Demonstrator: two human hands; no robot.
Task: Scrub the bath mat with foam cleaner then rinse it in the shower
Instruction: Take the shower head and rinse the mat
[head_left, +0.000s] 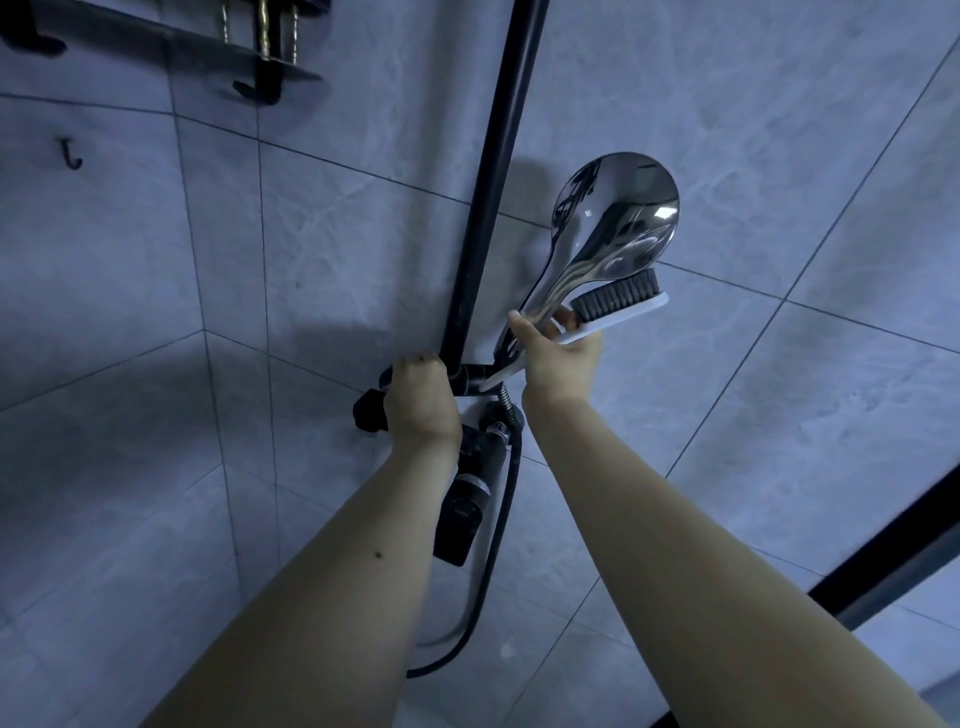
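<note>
My right hand (558, 358) grips the handle of a chrome shower head (618, 218) together with a white scrub brush (618, 306) with black bristles, held up against the tiled wall. My left hand (418, 395) is curled round the black holder (470, 382) on the black shower rail (496, 182). The shower head's lower end sits at that holder. A dark hose (501, 525) hangs down from it. The bath mat is out of view.
A black tap body (460, 514) juts from the wall under my left hand. A black shelf (171, 44) with hooks hangs at the top left, and a single hook (72, 156) below it. A black-framed door edge (883, 556) runs at the lower right.
</note>
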